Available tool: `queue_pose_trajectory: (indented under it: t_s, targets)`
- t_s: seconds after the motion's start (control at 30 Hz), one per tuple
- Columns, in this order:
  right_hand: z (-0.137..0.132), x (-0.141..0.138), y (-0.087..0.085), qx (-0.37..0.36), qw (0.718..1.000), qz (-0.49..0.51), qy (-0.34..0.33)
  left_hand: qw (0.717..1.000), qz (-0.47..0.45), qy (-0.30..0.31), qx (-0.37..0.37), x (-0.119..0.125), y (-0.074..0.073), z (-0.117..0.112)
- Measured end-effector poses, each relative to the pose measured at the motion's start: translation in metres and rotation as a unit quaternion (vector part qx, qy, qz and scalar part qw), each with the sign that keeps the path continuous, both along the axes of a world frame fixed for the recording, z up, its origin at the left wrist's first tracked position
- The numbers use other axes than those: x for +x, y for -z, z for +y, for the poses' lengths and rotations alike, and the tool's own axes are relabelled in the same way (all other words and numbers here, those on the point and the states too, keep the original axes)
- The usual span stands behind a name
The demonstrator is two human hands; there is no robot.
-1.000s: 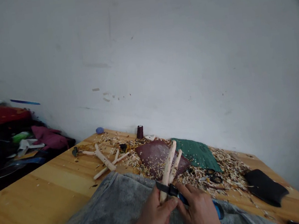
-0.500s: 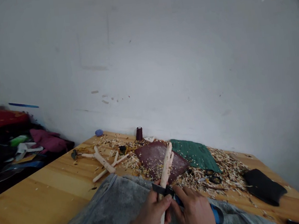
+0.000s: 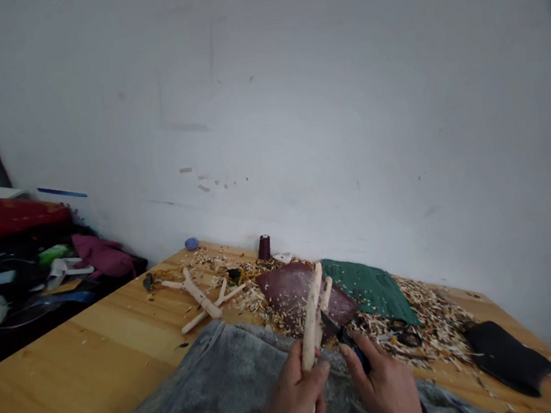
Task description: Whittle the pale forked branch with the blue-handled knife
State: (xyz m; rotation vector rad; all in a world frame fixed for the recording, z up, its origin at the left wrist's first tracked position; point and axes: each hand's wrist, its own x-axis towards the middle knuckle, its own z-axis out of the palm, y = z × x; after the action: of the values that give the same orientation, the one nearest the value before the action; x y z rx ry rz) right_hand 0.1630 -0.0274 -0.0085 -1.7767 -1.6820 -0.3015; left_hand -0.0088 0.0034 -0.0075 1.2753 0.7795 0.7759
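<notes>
Head view, reading from the left: beyond the tabletop's left edge, a red bag (image 3: 15, 213) and a maroon cloth (image 3: 101, 256) sit in a heap of clutter. On the wooden tabletop (image 3: 71, 339), toward the back edge, lies a carved forked stick (image 3: 199, 299), with a blue ball (image 3: 191, 243) and a dark thread spool (image 3: 263, 248) behind it. Our left hand (image 3: 292, 399) is closed around a pale peeled forked branch (image 3: 310, 326), held upright above a grey felt lap cloth (image 3: 216, 374). We judge the branch light and stiff but smooth enough to slip, so the thick stem below the fork looks the safest hold, sparing the slender tines. A maroon abrasive sheet (image 3: 293, 291) lies just behind it. Our right hand (image 3: 385, 387) has its fingers curled around a blue-handled knife (image 3: 357, 357), its blade just beside the branch. Further right are a green sheet (image 3: 371, 292) and scissors (image 3: 406, 336) among wood shavings (image 3: 445, 336). Near the right edge lies a black pouch (image 3: 508, 359); we cannot tell whether it holds anything.
</notes>
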Motion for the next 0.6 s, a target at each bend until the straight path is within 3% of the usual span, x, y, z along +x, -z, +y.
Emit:
queue_pose_trajectory:
  t_s: [0.2, 0.4, 0.6]
  targets:
    - [0.0, -0.004, 0.005, -0.007, 0.995, 0.055, -0.081, 0.994, -0.043, -0.073, -0.064, -0.004, -0.011, 0.008]
    - [-0.001, -0.007, 0.004, 0.01, 0.994, 0.069, -0.089, 0.996, -0.062, -0.043, -0.044, -0.006, -0.008, 0.008]
    - [-0.003, -0.008, 0.002, -0.007, 0.995, 0.047, -0.091, 0.989, -0.119, -0.027, -0.086, -0.011, -0.007, 0.009]
